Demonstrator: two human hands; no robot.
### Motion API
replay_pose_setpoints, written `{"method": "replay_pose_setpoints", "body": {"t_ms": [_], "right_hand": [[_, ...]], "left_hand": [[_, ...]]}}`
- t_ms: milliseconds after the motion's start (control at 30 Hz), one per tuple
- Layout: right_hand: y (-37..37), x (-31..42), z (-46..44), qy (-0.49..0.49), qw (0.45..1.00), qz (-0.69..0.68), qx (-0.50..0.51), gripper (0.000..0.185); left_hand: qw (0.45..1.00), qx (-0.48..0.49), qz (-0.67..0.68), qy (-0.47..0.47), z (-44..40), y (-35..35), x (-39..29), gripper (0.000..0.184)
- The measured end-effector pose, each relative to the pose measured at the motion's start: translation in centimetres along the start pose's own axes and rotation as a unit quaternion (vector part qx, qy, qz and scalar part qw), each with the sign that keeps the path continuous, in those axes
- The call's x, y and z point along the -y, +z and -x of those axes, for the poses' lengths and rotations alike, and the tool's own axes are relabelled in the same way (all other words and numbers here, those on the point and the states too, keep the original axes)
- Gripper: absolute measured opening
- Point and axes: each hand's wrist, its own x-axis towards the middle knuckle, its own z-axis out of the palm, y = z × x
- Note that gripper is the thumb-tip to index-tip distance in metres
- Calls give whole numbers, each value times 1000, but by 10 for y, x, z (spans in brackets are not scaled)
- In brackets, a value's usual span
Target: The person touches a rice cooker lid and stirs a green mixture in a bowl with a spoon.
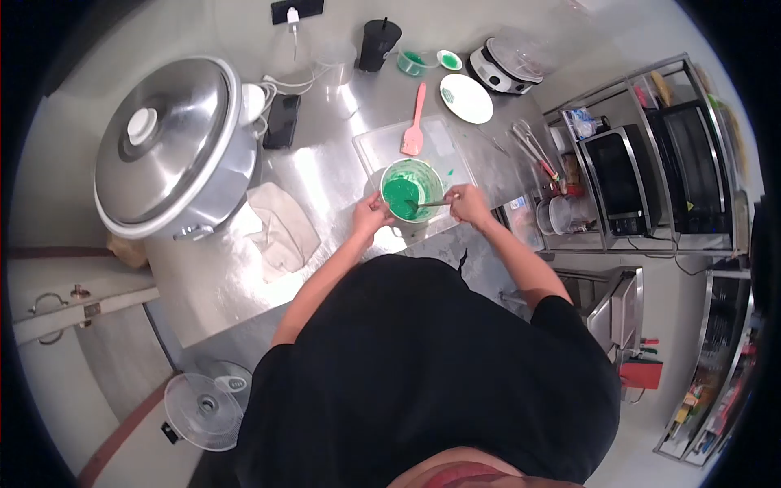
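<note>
A round white container (438, 180) with green mixture (399, 195) inside stands near the front edge of the steel table. My left hand (372, 216) is closed on the container's left rim. In my right hand (467, 204) is the handle of a spoon (431, 204), held from the right side, its tip in the green mixture. Just behind the container a pink spatula (414, 134) lies across a clear tray (370, 146).
A large steel cooker (175, 154) and a beige cloth (281, 232) are at left. Behind are a phone (281, 122), black tumbler (379, 45), green-stained bowl (412, 63) and white plate (467, 98). Tongs (534, 146) and a shelf with a microwave (616, 175) stand right.
</note>
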Motion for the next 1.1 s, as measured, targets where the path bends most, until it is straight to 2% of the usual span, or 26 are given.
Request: {"method": "replay_pose_setpoints", "body": {"t_ms": [33,67,133,167,233,333,400,433,467,500,533,567,600,633,667,700,733,767,800,833,867,900,933,1000,1067,1100], "right_hand": [[6,0,7,167,966,-193,36,13],[12,-5,13,165,966,-196,29,13],[27,-16,31,221,858,-458,-71,13],[34,-12,41,222,854,-466,-72,13],[41,-10,57,190,847,-459,-190,14],[56,-4,62,163,862,-390,-281,14],[73,-12,54,175,858,-366,-314,12],[83,-17,48,117,894,-261,-345,12],[92,-20,46,54,917,-152,-366,12],[90,-11,48,55,917,-156,-364,12],[86,-2,51,116,922,-241,-282,12],[78,6,52,174,911,-319,-195,12],[73,4,53,176,910,-320,-194,12],[63,0,54,162,882,-390,-209,13],[58,-7,54,146,848,-458,-223,13],[57,-11,52,141,854,-432,-254,14],[61,-12,52,140,852,-435,-255,14],[72,-17,49,78,911,-252,-316,14],[83,-22,46,14,930,-57,-363,14],[93,-28,46,21,945,-89,-315,13],[87,-21,46,13,944,-91,-316,13],[74,-10,49,88,942,-221,-238,13],[60,-1,51,161,912,-344,-154,12],[45,-4,43,147,903,-366,-173,11],[45,-11,36,87,930,-265,-238,11],[59,-32,23,48,945,-225,-231,11]], "left_hand": [[1000,5,7,3,1,-1,0,53],[1000,25,6,-2,-3,-6,5,57],[999,20,13,-41,12,-12,-7,59],[999,19,5,-42,19,-23,-9,59],[995,40,48,-72,26,-41,-15,57],[996,43,8,-80,37,-86,-15,52],[997,24,-59,-34,47,-111,-13,45],[997,28,-62,-38,51,-118,-14,45],[992,-8,-124,16,60,-123,-22,42],[979,-46,-185,71,67,-133,-26,39],[978,-49,-188,71,74,-142,-31,39],[908,-99,-358,196,77,-149,-33,38],[791,-141,-510,308,84,-151,-34,38],[791,-138,-512,306,93,-151,-32,38],[739,-188,-582,282,105,-147,-35,38],[678,-237,-646,258,114,-144,-37,37],[675,-236,-648,260,118,-145,-34,37],[678,-253,-643,250,119,-145,-29,33],[681,-271,-637,239,119,-147,-22,28],[679,-275,-636,242,117,-149,-17,28],[674,-273,-634,263,113,-154,-12,23],[669,-270,-632,282,109,-160,-7,19],[666,-275,-631,286,105,-166,-3,19],[681,-271,-611,298,94,-171,-2,15],[657,-293,-611,330,95,-167,0,13],[660,-298,-619,304,93,-163,-2,13]]}}
